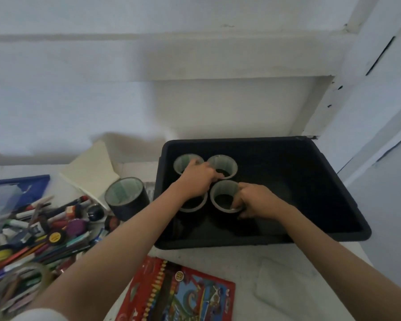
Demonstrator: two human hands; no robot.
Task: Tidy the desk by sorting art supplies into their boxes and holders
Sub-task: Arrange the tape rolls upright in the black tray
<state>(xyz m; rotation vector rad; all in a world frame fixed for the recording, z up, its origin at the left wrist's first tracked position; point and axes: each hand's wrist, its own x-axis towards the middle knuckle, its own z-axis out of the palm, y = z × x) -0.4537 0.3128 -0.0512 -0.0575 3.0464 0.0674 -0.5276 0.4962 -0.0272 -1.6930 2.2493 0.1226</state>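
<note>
Pinching a tape roll in black tray, right hand, left hand over neighbouring rolls, grip unclear.

Right hand grips tape roll in black tray.

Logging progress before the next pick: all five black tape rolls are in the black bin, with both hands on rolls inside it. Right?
Not quite. The head view shows four rolls in the black bin; the fifth tape roll stands on the desk left of it. The left hand and right hand are on rolls inside; the right grips the front-right roll.
</note>
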